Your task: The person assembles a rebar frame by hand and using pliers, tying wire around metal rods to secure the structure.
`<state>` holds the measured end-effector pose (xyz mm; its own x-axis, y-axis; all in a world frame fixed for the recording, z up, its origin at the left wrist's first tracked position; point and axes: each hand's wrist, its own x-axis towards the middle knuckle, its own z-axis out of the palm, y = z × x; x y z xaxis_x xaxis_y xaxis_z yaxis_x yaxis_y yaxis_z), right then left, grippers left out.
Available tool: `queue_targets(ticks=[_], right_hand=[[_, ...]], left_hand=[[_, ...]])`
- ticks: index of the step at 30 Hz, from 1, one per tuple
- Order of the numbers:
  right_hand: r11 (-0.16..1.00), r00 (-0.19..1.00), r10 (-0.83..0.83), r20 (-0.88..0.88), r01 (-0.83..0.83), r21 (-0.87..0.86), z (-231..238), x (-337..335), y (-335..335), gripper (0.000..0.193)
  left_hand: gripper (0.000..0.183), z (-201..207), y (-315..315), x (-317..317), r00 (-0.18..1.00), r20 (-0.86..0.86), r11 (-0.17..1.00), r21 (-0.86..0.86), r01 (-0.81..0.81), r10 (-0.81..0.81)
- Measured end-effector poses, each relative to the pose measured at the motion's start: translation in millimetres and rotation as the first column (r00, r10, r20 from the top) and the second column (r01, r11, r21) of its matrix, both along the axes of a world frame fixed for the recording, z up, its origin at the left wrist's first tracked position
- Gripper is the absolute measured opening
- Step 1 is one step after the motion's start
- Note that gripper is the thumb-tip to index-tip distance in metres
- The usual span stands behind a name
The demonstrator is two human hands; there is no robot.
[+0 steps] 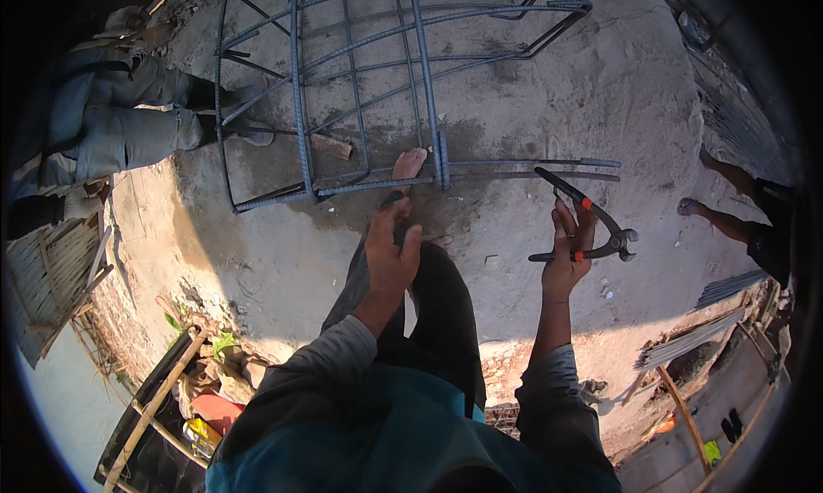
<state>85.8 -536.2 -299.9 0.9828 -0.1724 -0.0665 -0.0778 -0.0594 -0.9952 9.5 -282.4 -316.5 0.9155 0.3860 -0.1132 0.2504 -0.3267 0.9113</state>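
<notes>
the right hand (566,257) is raised with its fingers wrapped around the handles of a pair of black steel pincers with small red marks on the grips (591,227). the rounded head of the tool sticks out to the right of the grip, and the long handles spread up and to the left and out to the left, past the fingers. the left hand (390,257) is loose and grasps nothing, palm down, fingers spread and pointing ahead.

just beyond the left fingertips, a bare foot (409,162) rests against the bottom bar of a cage of ribbed grey steel reinforcing bars (300,107), which lies on the grey concrete slab (557,90) and stretches away from both hands. two straight bars of the cage run out to the right, passing just above the pincers without touching them.

far to the left of the left hand, another person in grey trousers and shoes (129,124) stands beside the cage. far to the right of the pincers, a third person's bare legs (729,210) show at the edge. below the right forearm lies a bundle of thin steel rods (686,339).
</notes>
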Motion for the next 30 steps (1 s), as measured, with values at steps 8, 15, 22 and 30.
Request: queue_targets(ticks=[8, 15, 22, 30], right_hand=[[0.951, 0.981, -0.018, -0.195, -0.044, -0.307, -151.7, 2.3, -32.9, 0.018], [0.746, 0.919, -0.09, -0.383, -0.192, -0.637, -176.4, 20.6, -33.4, 0.014], [0.687, 0.84, -0.118, -0.529, -0.316, -0.655, -176.6, 46.0, -37.0, 0.023], [0.802, 0.832, -0.028, -0.553, -0.312, -0.51, -137.5, 56.1, -29.3, 0.042]], left_hand=[[0.073, -47.3, 145.3, -32.1, 0.939, -0.308, 0.697, 0.707, 0.119, 0.152], [0.065, -42.7, 170.7, -28.1, 0.912, -0.41, 0.686, 0.66, 0.308, -0.016], [0.061, -72.7, 192.7, -12.3, 0.891, -0.402, 0.685, 0.59, 0.427, -0.209], [0.039, -84.6, 248.7, 27.2, 0.661, -0.533, 0.565, 0.361, 0.742, -0.527]])
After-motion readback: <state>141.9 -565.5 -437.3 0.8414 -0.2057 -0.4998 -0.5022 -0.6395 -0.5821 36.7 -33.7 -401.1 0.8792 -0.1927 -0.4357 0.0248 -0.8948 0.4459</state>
